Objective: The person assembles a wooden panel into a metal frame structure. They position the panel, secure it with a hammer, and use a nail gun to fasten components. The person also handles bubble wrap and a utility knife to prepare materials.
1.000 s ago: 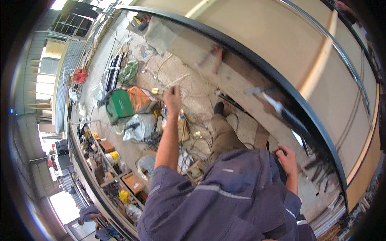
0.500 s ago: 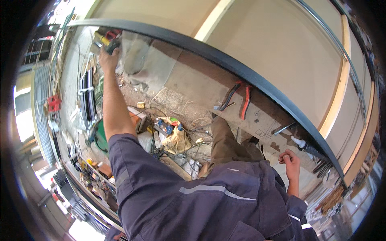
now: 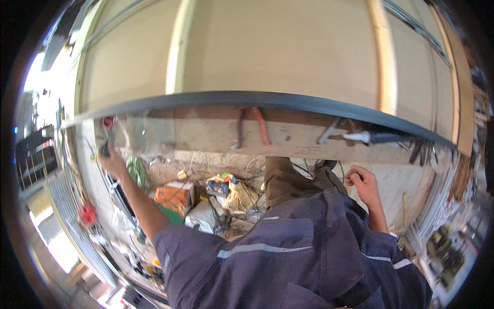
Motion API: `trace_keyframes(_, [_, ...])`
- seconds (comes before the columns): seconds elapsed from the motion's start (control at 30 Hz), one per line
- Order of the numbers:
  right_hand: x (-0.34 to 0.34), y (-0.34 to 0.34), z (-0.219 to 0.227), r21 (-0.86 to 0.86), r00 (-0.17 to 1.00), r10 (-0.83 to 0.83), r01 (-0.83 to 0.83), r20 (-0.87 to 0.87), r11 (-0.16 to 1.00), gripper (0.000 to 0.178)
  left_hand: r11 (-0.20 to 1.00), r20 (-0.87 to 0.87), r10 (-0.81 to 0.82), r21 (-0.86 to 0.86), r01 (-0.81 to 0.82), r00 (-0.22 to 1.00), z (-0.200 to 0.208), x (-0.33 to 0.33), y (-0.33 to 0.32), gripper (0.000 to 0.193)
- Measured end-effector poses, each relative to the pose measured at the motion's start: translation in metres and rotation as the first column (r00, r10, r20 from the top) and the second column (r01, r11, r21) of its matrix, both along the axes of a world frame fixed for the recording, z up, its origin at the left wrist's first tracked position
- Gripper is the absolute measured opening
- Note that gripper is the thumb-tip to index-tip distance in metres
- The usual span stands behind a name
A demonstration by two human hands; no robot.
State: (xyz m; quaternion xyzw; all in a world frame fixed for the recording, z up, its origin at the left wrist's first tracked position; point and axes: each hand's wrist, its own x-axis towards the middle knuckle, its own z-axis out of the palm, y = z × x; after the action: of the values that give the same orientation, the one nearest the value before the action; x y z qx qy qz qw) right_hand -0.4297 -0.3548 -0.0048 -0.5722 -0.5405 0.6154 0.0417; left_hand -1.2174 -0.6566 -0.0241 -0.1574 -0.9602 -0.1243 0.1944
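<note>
Stretched far out to the left, my left hand [image 3: 112, 162] is closed around a dark tool [image 3: 105, 149], smeared by motion so that its kind does not show. Beyond it, close by, is a red ring-shaped part [image 3: 107, 122]. At the right, my right hand [image 3: 363, 181] hangs in front of my body with its fingers curled in; whatever they may hold is hidden. Nearest to it, on the ledge under the dark frame bar [image 3: 288, 99], lies a dark tube with a white nozzle [image 3: 357, 137]. Beside that rests a metal hand tool [image 3: 328, 132].
Under the bar is a tool with red [image 3: 262, 129] and dark handles. Pale panels [image 3: 278, 51] with wooden battens [image 3: 382, 56] rise ahead. Below lie an orange-and-white box [image 3: 172, 198], bags, cables and a blue tool [image 3: 217, 187]. A red crate-like thing [image 3: 88, 214] stands left.
My view has turned, so the bar now runs nearly level across it. My left hand appears lower and farther left, still on the tool. The right hand stays curled in front of me.
</note>
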Motion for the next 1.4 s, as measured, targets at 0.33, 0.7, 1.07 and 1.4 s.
trace_keyframes(0.33, [0.137,0.002,0.041,0.256,0.929,0.002,0.100,-0.370,0.961,0.015,0.280,0.212,-0.773,0.960,0.021,0.598,0.197,0.507,0.126,0.059])
trace_keyframes(0.7, [0.401,-0.004,0.094,0.739,0.984,0.082,0.062,-0.157,0.671,0.054,0.599,0.586,-0.589,0.779,0.186,-0.557,0.156,0.907,0.300,0.052])
trace_keyframes(1.07, [0.543,-0.026,0.085,0.354,0.929,-0.336,0.370,-0.155,0.859,0.060,0.564,0.643,-0.073,0.657,0.500,-0.762,0.142,1.095,0.458,0.055])
trace_keyframes(1.4, [0.609,0.093,0.132,0.406,0.904,-0.424,0.408,-0.053,0.818,0.068,-0.266,0.264,-0.860,0.500,0.824,-0.437,0.064,1.164,0.769,0.062])
